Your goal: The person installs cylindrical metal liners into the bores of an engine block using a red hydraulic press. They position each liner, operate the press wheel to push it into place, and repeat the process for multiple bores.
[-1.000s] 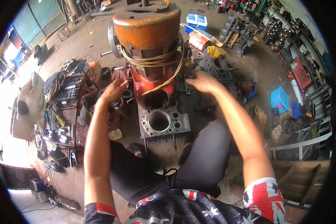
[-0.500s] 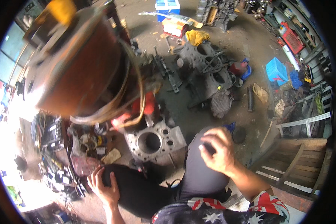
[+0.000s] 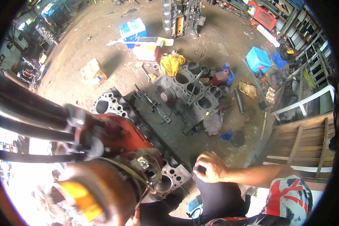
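My right hand (image 3: 211,168) rests on the knee of my dark trousers (image 3: 218,192). Its fingers are loosely bent, the thumb stands apart from them, and nothing shows in its grasp. Only a sliver of my left hand (image 3: 136,218) appears at the lower edge, low beside a large brown-orange motor-like machine (image 3: 105,180) that hides the rest. The machine's red body (image 3: 118,133) spans a long grey engine block, whose near bore face (image 3: 173,177) shows by my knees and far end (image 3: 101,101) beyond. Nothing shows either hand touching the block.
A second engine part with round bores (image 3: 194,84) lies ahead, a yellow cloth (image 3: 171,64) at its far end. Long thin tools (image 3: 152,103) lie between. Beyond stand blue (image 3: 132,30) and red-white boxes (image 3: 146,52). A wooden slatted frame (image 3: 305,147) is at right.
My view has turned, bringing the machine lower and more floor into sight at left. My left hand, earlier plain on my left knee, is now mostly hidden. My right hand stays on the right knee.
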A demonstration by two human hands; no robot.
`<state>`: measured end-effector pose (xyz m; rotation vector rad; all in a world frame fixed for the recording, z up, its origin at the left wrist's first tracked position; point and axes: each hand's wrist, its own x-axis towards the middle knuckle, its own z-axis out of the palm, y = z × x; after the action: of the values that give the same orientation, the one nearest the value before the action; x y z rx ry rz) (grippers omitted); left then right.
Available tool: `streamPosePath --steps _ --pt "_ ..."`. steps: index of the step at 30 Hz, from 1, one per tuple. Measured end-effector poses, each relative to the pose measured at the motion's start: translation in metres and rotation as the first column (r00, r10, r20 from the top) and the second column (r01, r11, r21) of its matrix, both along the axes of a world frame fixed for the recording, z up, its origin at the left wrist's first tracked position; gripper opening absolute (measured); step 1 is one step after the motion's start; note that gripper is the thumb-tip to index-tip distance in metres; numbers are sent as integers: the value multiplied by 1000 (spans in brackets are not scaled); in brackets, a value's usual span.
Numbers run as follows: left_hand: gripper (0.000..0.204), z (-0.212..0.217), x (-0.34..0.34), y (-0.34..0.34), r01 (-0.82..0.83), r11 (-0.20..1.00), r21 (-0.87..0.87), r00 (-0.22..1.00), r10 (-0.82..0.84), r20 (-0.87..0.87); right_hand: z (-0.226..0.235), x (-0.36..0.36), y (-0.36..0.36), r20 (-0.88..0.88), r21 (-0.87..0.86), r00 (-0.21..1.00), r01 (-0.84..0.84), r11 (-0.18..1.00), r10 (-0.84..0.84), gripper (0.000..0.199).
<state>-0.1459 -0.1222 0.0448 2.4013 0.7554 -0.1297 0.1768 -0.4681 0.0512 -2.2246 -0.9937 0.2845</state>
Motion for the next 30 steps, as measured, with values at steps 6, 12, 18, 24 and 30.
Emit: streamPosePath --steps 6,12,18,24,30 --pt "60 5 -13 -49 -532 842 -95 754 420 -505 67 -19 -8 -145 -544 866 333 770 -478 40" --pt "95 112 -9 -143 -128 967 -221 505 -128 -854 171 -31 -109 -339 -743 895 -65 667 -290 61" --pt "101 168 44 -214 -51 820 -570 390 -509 -767 200 51 -236 -502 -800 756 -221 557 -421 61" --pt "108 204 131 -282 -124 895 -430 526 -308 -793 187 105 -382 -591 -565 632 118 817 -500 40" --pt "81 269 176 -283 -627 442 -642 716 1 -699 224 202 -363 -332 -603 742 308 736 -583 58"
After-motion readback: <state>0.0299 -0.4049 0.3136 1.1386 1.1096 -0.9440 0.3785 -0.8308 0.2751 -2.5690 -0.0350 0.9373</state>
